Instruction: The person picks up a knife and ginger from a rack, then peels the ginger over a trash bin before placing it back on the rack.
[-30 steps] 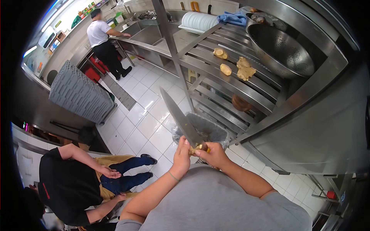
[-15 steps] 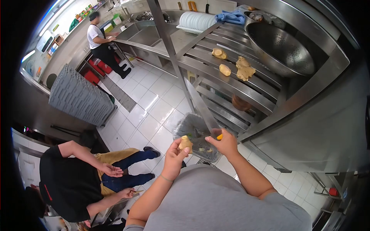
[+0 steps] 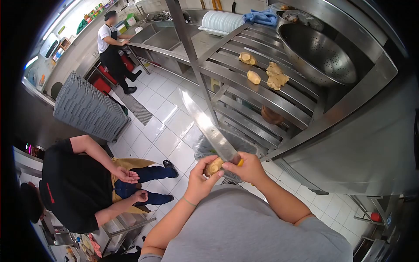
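Note:
My left hand grips a small piece of peeled ginger in front of my chest. My right hand holds a large knife by its yellow handle, the blade pointing up and left, its base resting against the ginger. Both hands hover over a bin lined with a plastic bag on the floor. More ginger pieces lie on the slatted steel shelf ahead.
A big steel colander sits at the shelf's right end, with stacked white plates and a blue cloth behind. One person in black crouches at my left; another stands at the far sink. Grey stacked trays stand left.
My hands were apart half a second ago, the ginger lifted in my left hand; they have come together again, with the knife blade laid against the ginger. The crouching person shifted slightly.

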`<state>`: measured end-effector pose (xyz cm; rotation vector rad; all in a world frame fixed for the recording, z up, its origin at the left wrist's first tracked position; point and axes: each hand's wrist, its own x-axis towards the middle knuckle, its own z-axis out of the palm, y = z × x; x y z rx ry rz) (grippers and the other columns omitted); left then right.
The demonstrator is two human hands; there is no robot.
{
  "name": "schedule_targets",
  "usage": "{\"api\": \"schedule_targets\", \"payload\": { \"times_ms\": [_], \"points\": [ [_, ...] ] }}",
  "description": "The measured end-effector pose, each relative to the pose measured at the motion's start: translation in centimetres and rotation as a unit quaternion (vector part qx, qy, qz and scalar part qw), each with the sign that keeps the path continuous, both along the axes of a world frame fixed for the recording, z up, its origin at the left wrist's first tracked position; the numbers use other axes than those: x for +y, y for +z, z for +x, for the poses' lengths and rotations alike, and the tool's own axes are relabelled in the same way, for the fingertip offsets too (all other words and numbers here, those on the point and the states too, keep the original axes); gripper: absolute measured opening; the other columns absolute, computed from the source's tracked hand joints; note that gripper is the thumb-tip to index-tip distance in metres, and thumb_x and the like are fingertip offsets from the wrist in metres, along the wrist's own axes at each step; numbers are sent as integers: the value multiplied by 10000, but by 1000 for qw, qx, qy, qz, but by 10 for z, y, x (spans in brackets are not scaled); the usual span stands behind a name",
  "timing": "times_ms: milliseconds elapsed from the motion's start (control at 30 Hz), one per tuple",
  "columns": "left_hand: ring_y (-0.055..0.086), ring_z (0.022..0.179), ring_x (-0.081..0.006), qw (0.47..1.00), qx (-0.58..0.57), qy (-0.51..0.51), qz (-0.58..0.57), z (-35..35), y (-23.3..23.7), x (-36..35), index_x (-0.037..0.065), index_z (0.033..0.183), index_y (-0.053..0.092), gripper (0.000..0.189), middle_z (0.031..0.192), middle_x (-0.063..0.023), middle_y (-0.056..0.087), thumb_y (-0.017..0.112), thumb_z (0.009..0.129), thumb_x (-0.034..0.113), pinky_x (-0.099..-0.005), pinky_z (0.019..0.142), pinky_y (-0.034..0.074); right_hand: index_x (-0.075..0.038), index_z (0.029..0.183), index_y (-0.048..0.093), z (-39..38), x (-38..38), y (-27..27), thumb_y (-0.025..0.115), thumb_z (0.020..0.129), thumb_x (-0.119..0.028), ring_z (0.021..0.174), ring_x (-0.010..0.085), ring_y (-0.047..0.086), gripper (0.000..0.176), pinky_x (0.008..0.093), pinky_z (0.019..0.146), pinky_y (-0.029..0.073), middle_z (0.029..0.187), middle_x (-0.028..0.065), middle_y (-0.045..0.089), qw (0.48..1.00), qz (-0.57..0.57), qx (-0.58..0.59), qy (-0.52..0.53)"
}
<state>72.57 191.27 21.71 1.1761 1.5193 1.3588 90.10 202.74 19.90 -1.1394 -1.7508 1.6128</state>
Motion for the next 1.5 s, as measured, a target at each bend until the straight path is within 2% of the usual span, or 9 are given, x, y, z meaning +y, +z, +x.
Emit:
{"api": "schedule_targets", "payload": {
  "times_ms": [67, 400, 533, 733, 1000, 1067, 1333, 1433, 1500],
  "points": [
    [637, 983, -109, 999, 36, 0, 11, -1, 3, 0, 48, 1356, 639, 487, 1145, -41, 688, 816, 905, 97, -249, 772, 511, -35, 957, 754, 5, 4, 7, 914, 836, -307, 755, 69, 622, 338, 272, 690, 519, 830, -10, 721, 997, 12, -69, 25],
    [632, 845, -208, 989, 148, -27, 3, 1, 15, -3, 22, 1318, 677, 480, 1020, -112, 681, 840, 884, 145, -309, 726, 507, -41, 839, 723, 13, 9, -4, 925, 808, -345, 684, 89, 626, 366, 288, 645, 522, 748, 22, 711, 992, 66, -84, 68],
    [619, 807, -223, 986, 162, -34, 20, 0, 13, -3, 5, 1288, 677, 450, 971, -114, 664, 833, 892, 152, -327, 716, 505, -41, 797, 701, 14, 6, -3, 930, 773, -419, 638, 159, 656, 443, 322, 629, 530, 703, 66, 704, 980, 130, -131, 70],
    [616, 876, -166, 989, 132, -54, -39, -1, 18, -1, -17, 1172, 685, 314, 985, -90, 649, 805, 920, 128, -305, 753, 504, -42, 797, 701, 14, 2, -13, 930, 768, -423, 653, 201, 689, 445, 340, 638, 541, 726, 83, 724, 978, 154, -123, 68],
    [503, 747, -62, 989, 21, -50, -139, 3, 19, 2, -31, 1028, 677, 231, 784, 15, 595, 773, 978, 173, -250, 651, 444, -35, 815, 706, 9, -1, -7, 865, 833, -442, 657, 265, 704, 437, 364, 638, 548, 746, 122, 727, 969, 216, -87, 85],
    [501, 757, -56, 990, 25, -48, -130, 3, 13, 2, -36, 1050, 669, 238, 813, 12, 607, 771, 980, 167, -248, 654, 443, -35, 787, 696, 7, -1, -6, 819, 847, -537, 717, 349, 735, 520, 437, 658, 567, 749, 149, 731, 974, 199, -72, 77],
    [519, 793, -51, 991, 46, -78, -100, 3, 26, 2, -18, 1184, 631, 274, 893, -3, 635, 754, 983, 122, -254, 682, 462, -52, 782, 681, 10, 1, 14, 884, 769, -548, 668, 293, 713, 536, 396, 639, 549, 734, 122, 720, 962, 239, -129, 22],
    [518, 775, -60, 986, 110, -87, -85, 3, 24, 4, -14, 1164, 625, 253, 868, 2, 619, 744, 989, 125, -263, 680, 464, -61, 746, 667, 11, 2, 14, 898, 751, -549, 650, 282, 705, 540, 394, 623, 541, 723, 111, 718, 961, 238, -143, 22],
    [626, 712, -207, 985, 104, -92, -100, 4, 25, 2, 10, 1173, 637, 302, 864, -124, 674, 759, 970, 197, -344, 686, 516, -64, 725, 659, 13, 1, 12, 901, 750, -542, 636, 276, 699, 536, 392, 609, 535, 710, 105, 714, 965, 227, -130, 25]
  ]
}}
